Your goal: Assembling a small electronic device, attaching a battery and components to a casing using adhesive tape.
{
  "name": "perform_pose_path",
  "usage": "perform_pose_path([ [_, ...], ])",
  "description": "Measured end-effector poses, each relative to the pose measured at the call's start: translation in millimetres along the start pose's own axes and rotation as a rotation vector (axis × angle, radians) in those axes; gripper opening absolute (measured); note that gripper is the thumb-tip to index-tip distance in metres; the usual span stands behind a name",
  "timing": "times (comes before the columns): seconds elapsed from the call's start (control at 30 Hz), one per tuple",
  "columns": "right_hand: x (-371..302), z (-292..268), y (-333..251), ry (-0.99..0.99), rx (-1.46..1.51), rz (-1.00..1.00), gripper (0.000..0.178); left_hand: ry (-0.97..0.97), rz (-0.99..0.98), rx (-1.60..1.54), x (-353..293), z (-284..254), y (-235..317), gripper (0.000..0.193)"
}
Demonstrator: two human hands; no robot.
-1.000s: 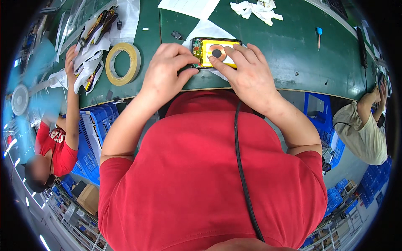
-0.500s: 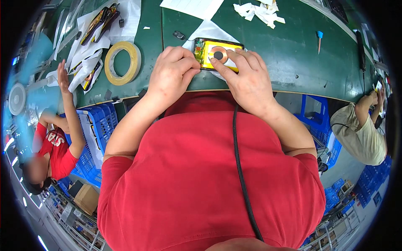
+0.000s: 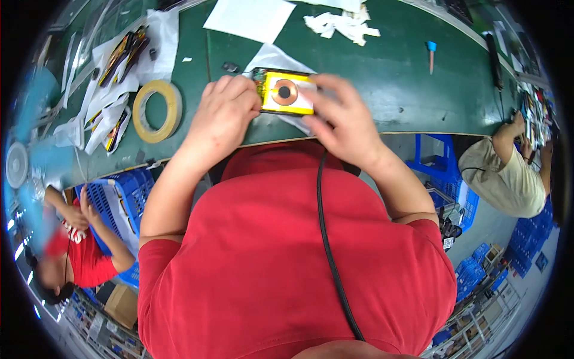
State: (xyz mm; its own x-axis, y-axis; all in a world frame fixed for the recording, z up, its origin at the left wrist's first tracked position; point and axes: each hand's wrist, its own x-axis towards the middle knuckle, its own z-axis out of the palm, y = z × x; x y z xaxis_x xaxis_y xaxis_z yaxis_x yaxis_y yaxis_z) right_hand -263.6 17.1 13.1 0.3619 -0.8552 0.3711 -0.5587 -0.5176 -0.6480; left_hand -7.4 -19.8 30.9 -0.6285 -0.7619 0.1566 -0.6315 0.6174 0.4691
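Note:
An opened phone-like device (image 3: pixel 304 106) lies face up at the table's near edge, over a white sheet (image 3: pixel 272 58). It has a dark frame, a yellow-edged battery pack, a round copper coil (image 3: pixel 284 92) and green circuitry at its left end. My left hand (image 3: pixel 222 116) is closed, fingertips gripping the device's left end. My right hand (image 3: pixel 347 119) is at its right end, the thumb low and the other fingers higher. Those fingers are smeared by motion, so their grip is unclear. A small dark part (image 3: pixel 231 67) lies just beyond my left hand.
A tape roll (image 3: pixel 157 112) lies left, beside wrapped devices (image 3: pixel 124 57). Torn white scraps (image 3: pixel 344 25), a paper sheet (image 3: pixel 249 18) and a blue-capped stick (image 3: pixel 431 57) lie farther back. Blue baskets (image 3: pixel 122 203) stand below the table. Other people sit at both sides.
My right hand's fingers have moved off the coil to the device's right end. The view has shifted, and the person at left has lowered a raised hand.

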Motion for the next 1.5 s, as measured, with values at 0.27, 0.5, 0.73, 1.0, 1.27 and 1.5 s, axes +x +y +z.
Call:
perform_pose_path([
  [0.27,-1.8,-133.4,174.3,0.379,-0.745,0.669,0.048,0.206,-0.073,-0.03,-1.4,-11.3,-19.4,0.038],
  [0.5,32.3,-137.1,175.9,0.153,-0.699,0.603,0.048,0.269,-0.333,0.098,-9.4,42.1,25.9,0.109],
  [0.73,62.4,-53.1,58.6,0.042,0.517,0.306,0.016,0.178,-0.181,0.072,-9.3,22.4,-10.0,0.11],
  [1.0,67.6,-4.0,40.3,-0.008,0.341,0.194,0.025,0.249,-0.328,0.155,4.7,50.9,29.7,0.113],
  [1.27,59.4,-14.9,34.1,-0.047,0.143,0.111,0.014,-0.03,-0.097,-0.083,-5.6,-3.6,-26.4,0.113],
  [1.5,66.3,4.1,26.8,-0.058,-0.036,0.007,0.014,0.108,-0.26,0.002,-17.1,23.8,-6.4,0.101],
])
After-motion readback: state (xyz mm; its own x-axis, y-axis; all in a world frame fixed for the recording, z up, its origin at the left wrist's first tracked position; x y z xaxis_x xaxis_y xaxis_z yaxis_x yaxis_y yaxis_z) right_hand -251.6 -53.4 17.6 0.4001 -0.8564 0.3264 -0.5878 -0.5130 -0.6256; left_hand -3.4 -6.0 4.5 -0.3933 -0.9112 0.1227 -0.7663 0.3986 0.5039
